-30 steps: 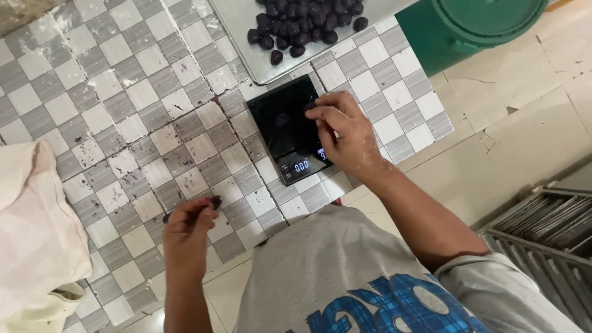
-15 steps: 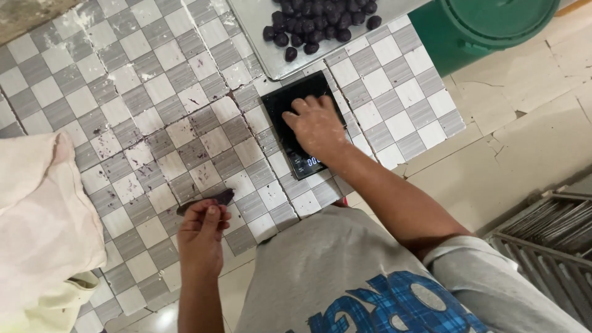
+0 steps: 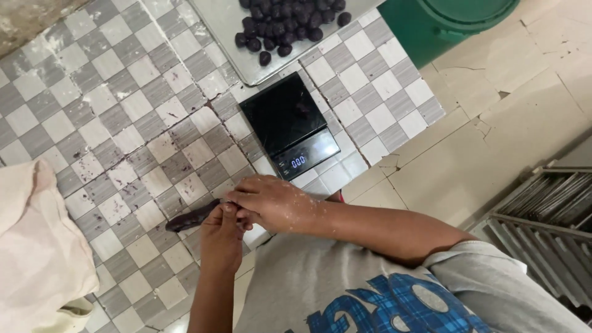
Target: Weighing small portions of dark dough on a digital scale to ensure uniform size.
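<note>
My left hand grips one end of a dark brown roll of dough that lies on the checkered tile counter. My right hand lies over the left, its fingers pinching the same end of the roll. Just beyond my hands stands a black digital scale with a lit display and a small dark lump on its platform. Behind the scale a metal tray carries several dark dough balls.
A cream cloth lies on the counter at the left. A green bin stands at the far right of the counter. Metal racks lie on the beige tiled floor at the right.
My right hand has left the scale and come back to meet the left hand on the dough roll. The camera view has shifted slightly.
</note>
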